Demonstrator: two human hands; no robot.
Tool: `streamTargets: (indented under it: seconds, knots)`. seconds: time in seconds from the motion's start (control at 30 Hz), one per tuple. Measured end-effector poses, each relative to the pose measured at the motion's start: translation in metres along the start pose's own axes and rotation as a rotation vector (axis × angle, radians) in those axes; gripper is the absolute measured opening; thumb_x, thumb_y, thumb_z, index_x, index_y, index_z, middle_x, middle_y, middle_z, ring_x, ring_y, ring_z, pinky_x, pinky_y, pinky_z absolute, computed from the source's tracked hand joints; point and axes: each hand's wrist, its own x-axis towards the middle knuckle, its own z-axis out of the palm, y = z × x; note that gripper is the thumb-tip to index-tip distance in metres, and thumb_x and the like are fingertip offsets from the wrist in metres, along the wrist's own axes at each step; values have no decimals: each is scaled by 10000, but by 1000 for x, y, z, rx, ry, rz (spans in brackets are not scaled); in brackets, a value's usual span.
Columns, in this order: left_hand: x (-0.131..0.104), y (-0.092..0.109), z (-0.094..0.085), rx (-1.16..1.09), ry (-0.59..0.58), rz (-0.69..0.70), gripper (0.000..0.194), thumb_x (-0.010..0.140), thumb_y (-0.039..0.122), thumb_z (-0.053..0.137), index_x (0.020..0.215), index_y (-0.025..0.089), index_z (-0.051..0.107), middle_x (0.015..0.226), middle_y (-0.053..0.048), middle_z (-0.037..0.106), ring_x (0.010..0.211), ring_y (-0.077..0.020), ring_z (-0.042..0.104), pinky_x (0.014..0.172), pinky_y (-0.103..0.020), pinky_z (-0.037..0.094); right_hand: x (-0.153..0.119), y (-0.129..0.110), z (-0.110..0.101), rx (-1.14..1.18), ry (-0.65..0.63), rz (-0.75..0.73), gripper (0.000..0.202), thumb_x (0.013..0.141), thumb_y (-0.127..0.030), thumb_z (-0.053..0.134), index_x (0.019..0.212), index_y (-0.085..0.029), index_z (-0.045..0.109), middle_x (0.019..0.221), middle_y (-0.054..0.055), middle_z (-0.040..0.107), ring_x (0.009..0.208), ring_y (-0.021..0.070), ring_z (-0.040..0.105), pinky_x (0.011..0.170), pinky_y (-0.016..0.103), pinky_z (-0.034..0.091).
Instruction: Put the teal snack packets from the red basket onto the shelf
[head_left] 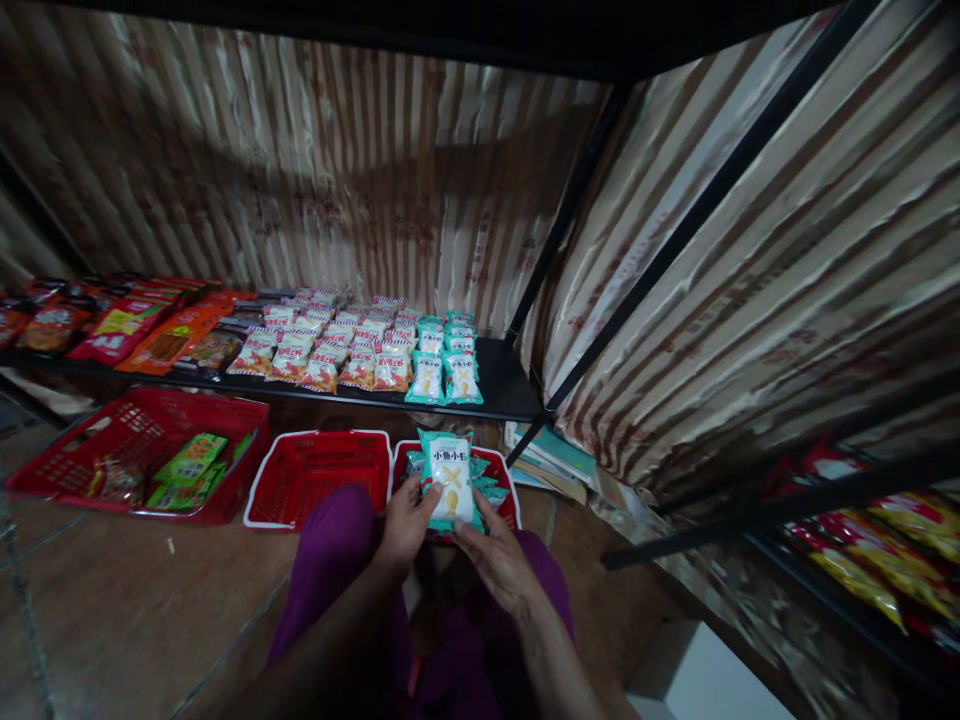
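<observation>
White-and-teal plastic snack packet (450, 480) is clamped between the left hand (406, 522) and the right hand (495, 552), fingers curled at its sides, above a red plastic basket (512, 508), near the black shelf's (504, 385) front right corner.

Packet (450, 485) over right basket (513, 505); two left baskets (322, 462) on floor (135, 600), before front edge of shelf (510, 375); packet rows (461, 378) near right edge.

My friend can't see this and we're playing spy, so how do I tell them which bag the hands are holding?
Find the long black shelf, then the rightmost red basket below it. Over that basket, a white-and-teal bag is between the left hand and the right hand. Similar teal bags lie on the shelf and in the basket, but only this one is held.
</observation>
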Motion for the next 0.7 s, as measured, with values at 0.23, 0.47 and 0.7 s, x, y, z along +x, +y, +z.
streamTargets:
  seconds: [0.23,0.47,0.7]
  knots:
    - [37,-8,35,77,-127,73,512,657,547,709,962,140,651,967,-109,714,889,-254,673,798,-356,531,31,-24,-11,-28,121,-129,678,624,-382,810,1246,-299,555,1148,30,675,998,197,645,838,336,527]
    - [104,-16,97,285,-102,223,440,811,355,592,1208,173,542,1108,-107,667,1003,-217,634,894,-340,494,97,-71,-32,-38,245,-285,710,584,-425,809,1235,-272,571,1020,22,721,863,208,684,703,290,559]
    - [171,7,158,615,-39,373,529,842,183,458,1363,105,411,1359,-152,497,1244,-226,474,1067,-349,351,191,-129,-51,-108,345,-454,729,577,-386,787,1256,-248,560,1081,36,705,920,208,673,799,320,547]
